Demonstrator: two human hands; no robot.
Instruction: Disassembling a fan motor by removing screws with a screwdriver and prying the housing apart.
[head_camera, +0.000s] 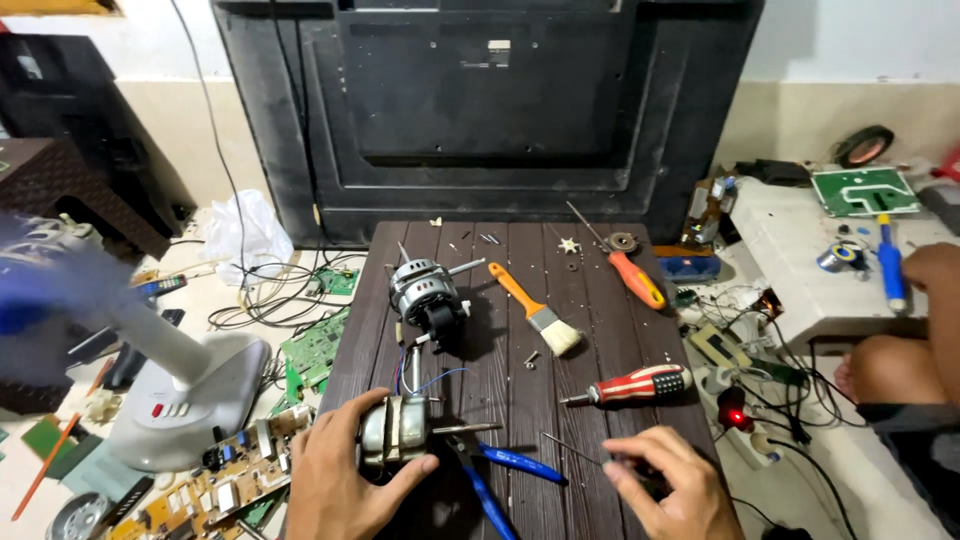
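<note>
Both hands, left hand (335, 475) and right hand (665, 485), are bare, without sleeves.

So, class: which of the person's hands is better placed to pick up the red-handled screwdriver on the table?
Probably the right hand. It lies just below the red-handled screwdriver, pinching only a thin metal rod. The left hand is across the table, gripping the metal motor part.

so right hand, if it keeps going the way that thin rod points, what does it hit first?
Probably the blue-handled pliers: the right hand aims its thin rod left toward them. Depth unclear.
</note>
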